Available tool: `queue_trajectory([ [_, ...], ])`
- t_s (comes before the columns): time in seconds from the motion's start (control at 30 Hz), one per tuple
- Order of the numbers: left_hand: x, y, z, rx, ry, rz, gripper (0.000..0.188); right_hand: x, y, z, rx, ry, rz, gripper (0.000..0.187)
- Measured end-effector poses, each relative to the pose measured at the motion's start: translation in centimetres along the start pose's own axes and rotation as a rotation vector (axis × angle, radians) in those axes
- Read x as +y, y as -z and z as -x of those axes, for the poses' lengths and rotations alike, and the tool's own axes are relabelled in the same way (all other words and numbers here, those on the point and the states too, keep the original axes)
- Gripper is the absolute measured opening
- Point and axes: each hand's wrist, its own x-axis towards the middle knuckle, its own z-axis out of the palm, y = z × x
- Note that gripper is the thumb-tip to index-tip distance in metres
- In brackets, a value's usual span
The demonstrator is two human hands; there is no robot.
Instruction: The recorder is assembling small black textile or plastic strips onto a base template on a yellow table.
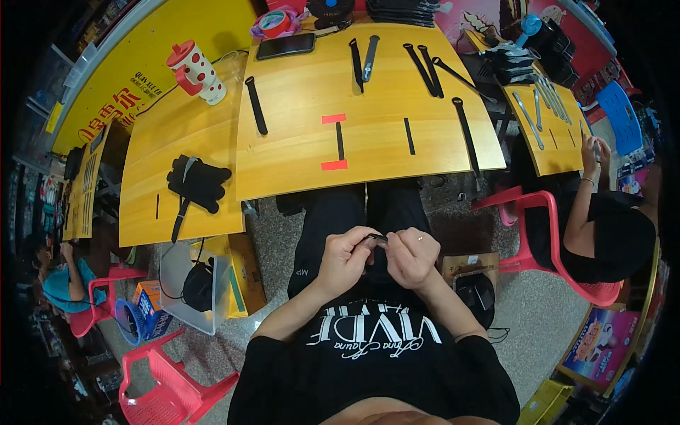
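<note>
My left hand (pixel 343 261) and my right hand (pixel 412 259) meet above my lap, in front of the table's near edge. Both are closed, with fingertips pinching a small dark strip (pixel 380 238) between them. Most of it is hidden by the fingers, so its full shape cannot be made out. On the wooden table (pixel 297 152) ahead lie several black straps with looped ends, among them one at the left (pixel 256 106) and one at the right (pixel 465 133). A grey strap (pixel 370 59) lies beside a black one. A short black strip (pixel 340 142) lies between two red tape pieces.
A phone (pixel 285 46) and a tape roll (pixel 273 23) lie at the table's back. Black gloves (pixel 198 183) and a spotted tumbler (pixel 197 73) occupy the left table. Under it stands a clear bin (pixel 212 297). Seated people work at both sides; a pink chair (pixel 528 234) stands right.
</note>
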Motion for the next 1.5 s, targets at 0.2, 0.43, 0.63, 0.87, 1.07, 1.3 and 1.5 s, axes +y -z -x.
queue_trajectory([
  [0.2, 0.1, 1.5, -0.7, -0.154, 0.291, 0.39, 0.02, 0.4, 0.4, 0.1, -0.055, -0.173, -0.243, 0.008],
  [0.43, -1.3, 1.8, -1.1, -0.19, 0.297, 0.746, 0.017, 0.6, 0.5, 0.2, -0.07, -0.188, -0.295, 0.007],
  [0.63, -1.6, 0.6, -0.2, -0.073, 0.286, 0.854, 0.016, 0.5, 1.0, 0.1, -0.024, 0.351, 0.262, 0.015],
  [0.87, -1.5, 3.0, -1.6, -0.268, 0.221, 0.733, 0.012, 0.6, 1.5, -0.7, -0.2, -0.09, -0.345, 0.007],
  [1.07, -1.3, 4.0, -2.9, -0.486, 0.221, 0.56, 0.011, 0.8, 2.0, -1.3, -0.372, -0.188, -0.638, 0.009],
  [1.3, -1.5, 4.3, -3.0, -0.462, 0.114, 0.554, 0.012, 0.4, 2.0, -1.7, -0.408, -0.305, -0.642, 0.007],
  [1.5, -1.7, 4.4, -2.9, -0.445, 0.099, 0.556, 0.013, 0.3, 1.8, -1.6, -0.397, -0.315, -0.631, 0.007],
])
